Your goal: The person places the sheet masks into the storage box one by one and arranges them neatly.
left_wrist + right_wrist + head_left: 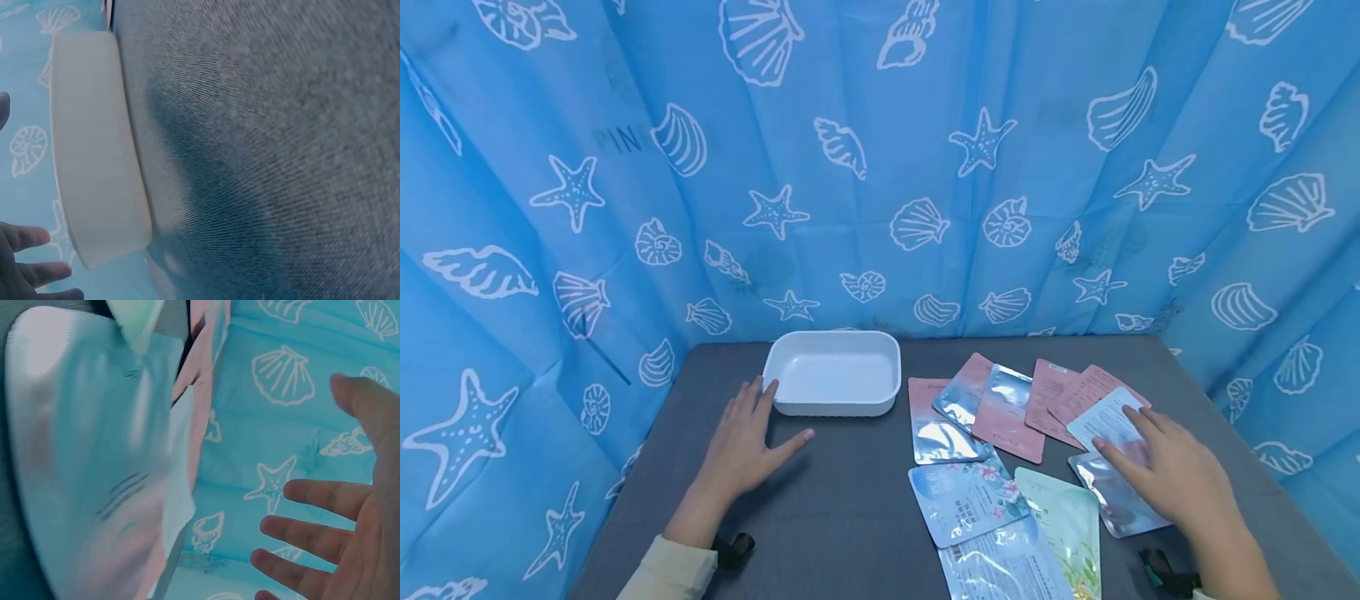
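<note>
My left hand (741,454) is spread at the front left corner of a white rectangular tray (835,409), its fingertips close to the wall; whether they touch it I cannot tell. In the left wrist view the fingers (44,273) are apart beside the tray (100,150). Over the right-hand group of flat foil sachets, my right hand (1180,475) hovers with fingers extended, holding nothing. Beneath it lie a silver sachet (1120,498) and a pale blue-white one (1105,421). The right wrist view shows the silver sachet (94,444) apart from the fingers.
Pink-and-silver sachets (1011,425) overlap at the back, right of the tray. Nearer lie a blue floral sachet (962,504), a blue printed one (1000,562) and a green one (1067,525). The dark grey table (842,517) meets a blue shell-patterned curtain (865,167) behind.
</note>
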Tool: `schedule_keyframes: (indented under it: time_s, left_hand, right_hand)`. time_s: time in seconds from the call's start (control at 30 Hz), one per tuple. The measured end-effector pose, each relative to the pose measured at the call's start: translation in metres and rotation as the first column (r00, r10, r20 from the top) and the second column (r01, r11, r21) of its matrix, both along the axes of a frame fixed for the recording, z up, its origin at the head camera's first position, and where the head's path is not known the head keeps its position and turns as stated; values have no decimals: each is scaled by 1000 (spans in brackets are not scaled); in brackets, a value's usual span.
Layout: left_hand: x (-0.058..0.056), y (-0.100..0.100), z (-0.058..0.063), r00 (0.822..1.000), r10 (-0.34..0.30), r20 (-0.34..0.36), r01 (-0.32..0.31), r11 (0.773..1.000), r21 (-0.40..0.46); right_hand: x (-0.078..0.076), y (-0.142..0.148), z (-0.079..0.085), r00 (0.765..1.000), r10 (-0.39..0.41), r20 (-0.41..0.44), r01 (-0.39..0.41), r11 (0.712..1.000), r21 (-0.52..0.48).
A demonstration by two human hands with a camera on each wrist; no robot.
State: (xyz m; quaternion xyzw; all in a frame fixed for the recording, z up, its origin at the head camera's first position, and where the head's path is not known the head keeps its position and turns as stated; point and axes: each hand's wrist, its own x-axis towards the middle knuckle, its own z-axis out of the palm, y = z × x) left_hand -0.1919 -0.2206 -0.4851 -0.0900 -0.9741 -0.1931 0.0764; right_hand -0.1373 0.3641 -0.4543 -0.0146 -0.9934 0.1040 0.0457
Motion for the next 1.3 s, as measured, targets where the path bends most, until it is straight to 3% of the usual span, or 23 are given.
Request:
schedule_keyframes:
  time_s: [0.23, 0.4, 0.57, 0.77, 0.87, 1.03, 1.2, 1.3]
  left_hand:
    - [-7, -1, -7, 1000, -8, 16, 8, 1000, 13]
    - [-14, -3, -11, 999, -30, -22, 31, 999, 37]
    - [-22, -2, -11, 996, -66, -53, 69, 996, 54]
    - [-30, -1, -9, 997, -71, -43, 73, 995, 67]
    - [-33, -1, -7, 997, -67, -39, 70, 996, 63]
    - [-41, -2, -8, 996, -76, -50, 79, 995, 59]
    - [-50, -3, -7, 996, -73, -51, 76, 995, 62]
    - [-56, -2, -7, 998, -60, -29, 62, 997, 54]
  right_hand:
    - [12, 14, -9, 999, -44, 27, 45, 998, -47]
    - [17, 29, -14, 997, -63, 43, 66, 995, -76]
    - [25, 42, -19, 993, -103, 52, 107, 991, -81]
    - [38, 56, -29, 985, -164, 48, 168, 981, -94]
    - [41, 63, -32, 965, -235, 113, 243, 968, -65]
    - [47, 72, -33, 906, -346, 242, 363, 932, -25]
    - [50, 76, -32, 866, -398, 303, 418, 908, -2]
    - [51, 77, -31, 853, -415, 317, 435, 900, 8]
